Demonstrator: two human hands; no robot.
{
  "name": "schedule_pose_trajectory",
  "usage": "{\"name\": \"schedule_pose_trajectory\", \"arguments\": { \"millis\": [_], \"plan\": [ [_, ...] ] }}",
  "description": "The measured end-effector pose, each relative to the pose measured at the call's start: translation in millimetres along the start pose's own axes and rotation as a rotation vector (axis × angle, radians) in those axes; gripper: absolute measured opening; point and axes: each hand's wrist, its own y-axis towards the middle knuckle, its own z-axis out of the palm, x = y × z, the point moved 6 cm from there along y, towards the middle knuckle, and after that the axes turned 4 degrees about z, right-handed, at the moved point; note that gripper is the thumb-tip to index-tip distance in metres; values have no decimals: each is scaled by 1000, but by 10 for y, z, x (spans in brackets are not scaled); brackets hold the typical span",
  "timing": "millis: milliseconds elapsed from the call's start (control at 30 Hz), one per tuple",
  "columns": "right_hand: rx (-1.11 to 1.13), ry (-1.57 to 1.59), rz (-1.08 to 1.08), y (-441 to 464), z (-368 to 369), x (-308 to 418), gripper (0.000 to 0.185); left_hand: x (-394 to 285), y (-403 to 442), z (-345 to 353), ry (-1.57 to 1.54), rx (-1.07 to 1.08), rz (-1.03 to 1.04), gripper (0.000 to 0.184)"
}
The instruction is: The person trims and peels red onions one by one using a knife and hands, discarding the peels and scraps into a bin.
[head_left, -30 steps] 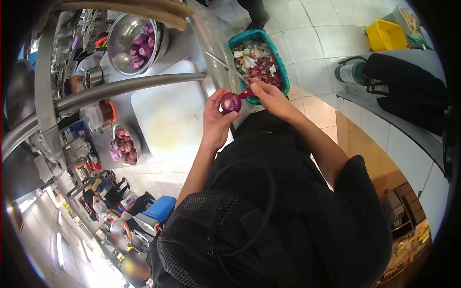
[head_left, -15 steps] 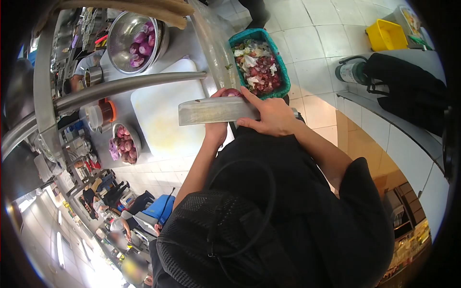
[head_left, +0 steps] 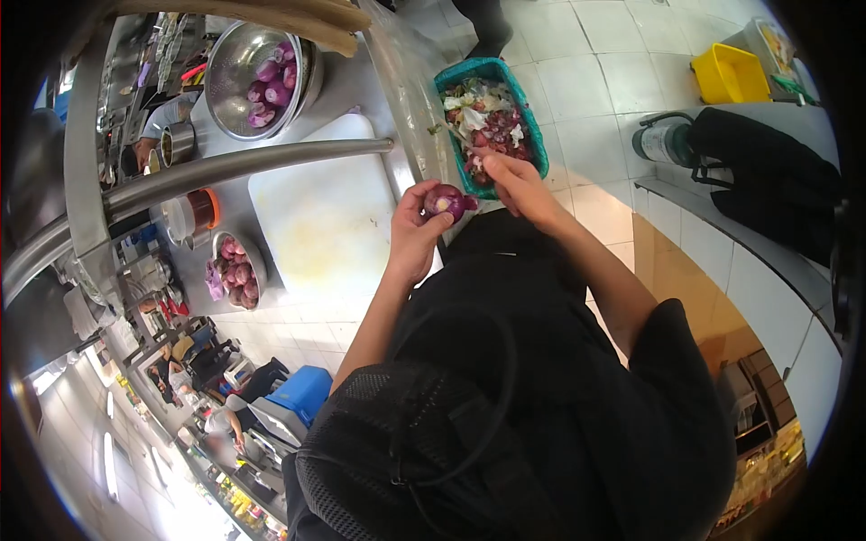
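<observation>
My left hand point(head_left: 415, 239) is closed around a red onion point(head_left: 445, 205), with the thumb pressed against its side and the fingers behind it. A torn purple end sticks out to the right of the onion. My right hand point(head_left: 523, 189) is just to the right and above, with curled fingers over the near part of a green-lined bin point(head_left: 538, 149) full of onion skins and scraps. The knife in my right hand is seen nearly edge-on, as a thin strip point(head_left: 469, 148) by the fingertips; its handle is hidden.
A white cutting board point(head_left: 316, 212) lies on the steel counter. Beyond it stand a steel colander point(head_left: 221, 86) with peeled onions and a bowl point(head_left: 261, 261) of unpeeled ones. A metal rail point(head_left: 262, 158) crosses above the board. A yellow tub point(head_left: 729, 74) stands far right.
The broad blade, flat in front of the onion before, has turned away. My right hand has moved up and right, away from the onion, toward the bin. The onion now shows fully in my left hand.
</observation>
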Motion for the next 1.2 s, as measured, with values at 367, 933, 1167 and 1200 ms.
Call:
{"name": "schedule_pose_trajectory", "arguments": {
  "millis": [367,933,1167,1200],
  "plan": [
    [18,-863,-214,-435,447,414,95,41,43,-98,-158,-35,-25,50],
    [54,33,97,140,42,27,68,-67,-19,-22,-75,35,-34,61],
    [68,-653,-210,-344,382,450,86,0,40,-97,-160,-37,-8,59],
    [117,-717,-104,-416,440,491,90,-5,36,-85,-160,-43,-8,59]
  ]
}}
